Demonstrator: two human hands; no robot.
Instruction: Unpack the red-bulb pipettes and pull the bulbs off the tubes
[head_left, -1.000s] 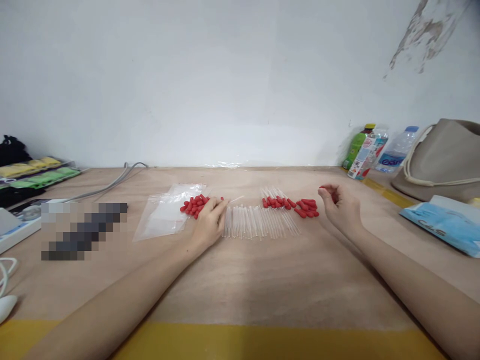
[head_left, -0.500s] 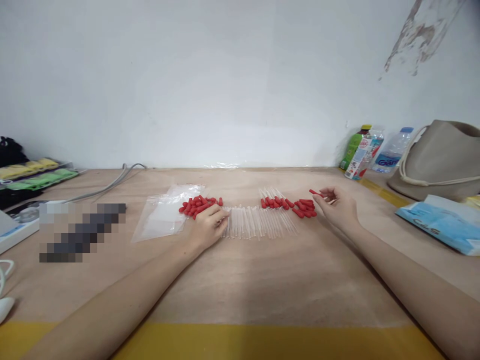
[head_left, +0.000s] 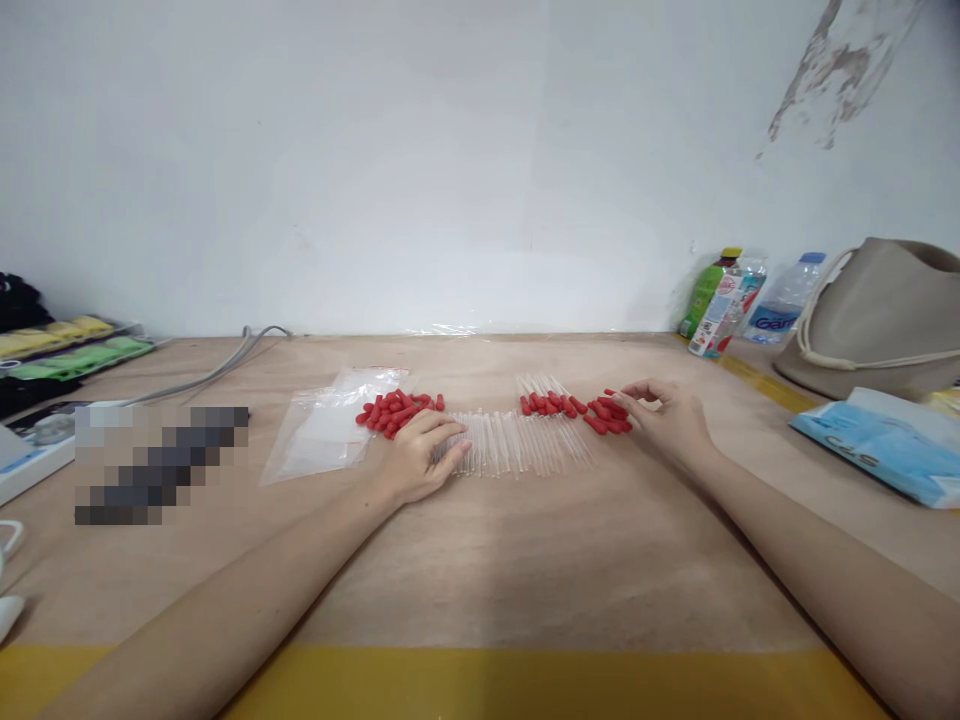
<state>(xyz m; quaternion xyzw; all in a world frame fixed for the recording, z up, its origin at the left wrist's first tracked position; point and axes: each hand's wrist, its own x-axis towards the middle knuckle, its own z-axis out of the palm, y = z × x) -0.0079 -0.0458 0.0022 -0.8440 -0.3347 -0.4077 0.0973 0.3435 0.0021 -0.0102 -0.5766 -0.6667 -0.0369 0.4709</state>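
Note:
A row of clear thin tubes (head_left: 517,444) lies across the wooden table (head_left: 525,560). My left hand (head_left: 421,456) rests on the row's left end, fingers loosely curled over the tubes. Just beyond it sits a heap of red caps (head_left: 396,410). Farther right lie tubes fitted with red caps (head_left: 577,408) in a loose pile. My right hand (head_left: 664,416) is down at that pile's right edge, its fingertips touching the red ends; whether it grips one I cannot make out.
A clear plastic bag (head_left: 322,435) lies left of the red caps. Drink bottles (head_left: 724,300), a beige bag (head_left: 877,320) and a blue tissue pack (head_left: 877,445) stand at the right. A grey cable (head_left: 217,370), trays and a blurred object lie at the left.
My right hand has come down from holding a capped tube in the air and laid it at the pile. My left hand has slid slightly right onto the clear tubes.

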